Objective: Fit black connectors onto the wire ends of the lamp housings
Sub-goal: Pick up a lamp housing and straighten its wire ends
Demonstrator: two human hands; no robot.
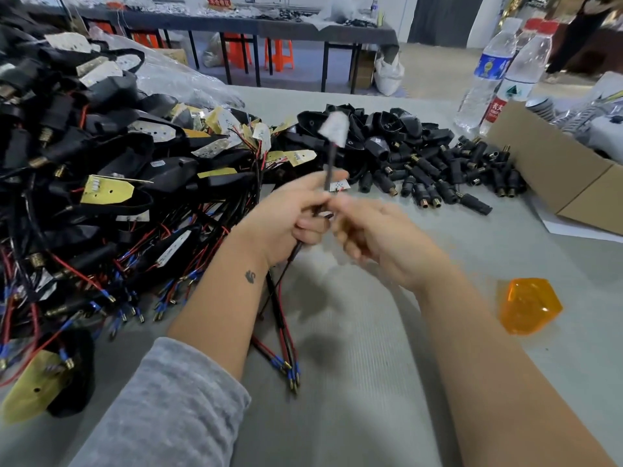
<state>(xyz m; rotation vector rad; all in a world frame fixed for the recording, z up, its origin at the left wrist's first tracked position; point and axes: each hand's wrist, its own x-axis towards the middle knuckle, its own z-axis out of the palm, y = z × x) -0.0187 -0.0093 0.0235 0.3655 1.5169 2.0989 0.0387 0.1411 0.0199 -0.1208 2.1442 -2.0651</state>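
My left hand (290, 217) is curled round a black sleeved cable (328, 170), thumb laid along it, so the cable runs up out of my fist to a blurred white board (334, 128) at its top and down out of the heel of my palm, where its red and black wires (281, 318) trail across the grey table (387, 365) to blue-sleeved brass tips (290, 372) near my grey sleeve (168, 409). My right hand (377, 241) is touching the left at the cable, its fingers bent and smeared by motion; I cannot tell whether they pinch anything. Taking the cable as the mark: the loose black connectors (448, 176) lie in a heap to its right and a little beyond, well apart from both hands, against a cardboard box (556, 176). Bare black housings (381, 133) are piled just behind it. The big tangle of wired lamp housings (94, 170) spreads to its left. An orange lens (527, 310) sits on the table to its right, nearer me, beside my right forearm. Two water bottles (485, 72) stand far beyond and right.
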